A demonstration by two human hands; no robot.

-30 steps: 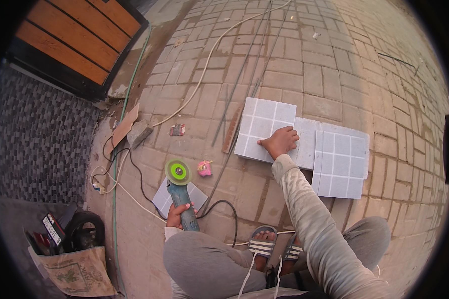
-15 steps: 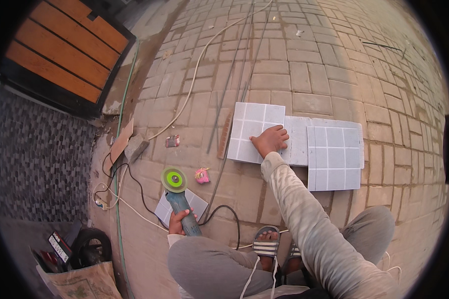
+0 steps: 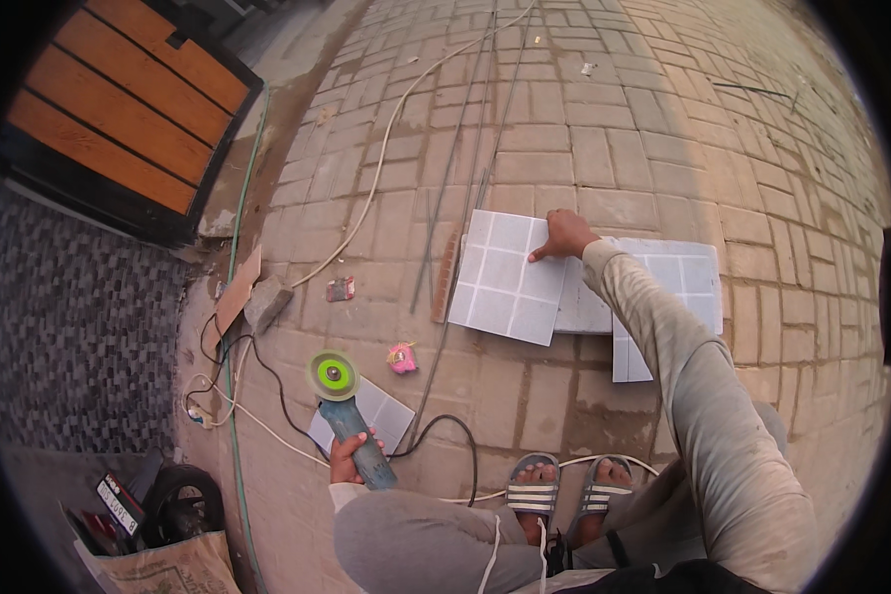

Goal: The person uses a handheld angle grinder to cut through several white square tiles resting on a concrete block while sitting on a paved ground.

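Brick paving [image 3: 604,158] here, outdoors. Left hand [image 3: 350,457] wrapped round grinder [image 3: 362,447], green disc [image 3: 333,373] just ahead of it. Right hand [image 3: 567,236] gripping tile [image 3: 500,287] by its right edge, thumb on top; tile mostly left of that hand. Second tile [image 3: 683,271] right of it. Pink bundle [image 3: 402,357] between hands.

Grey block [image 3: 266,305] on pavers [image 3: 592,158], tan board [image 3: 236,299] just left of it, red packet [image 3: 341,289] to its right, pink bundle [image 3: 402,358] lower right of it, orange slatted gate [image 3: 134,109] upper left of it
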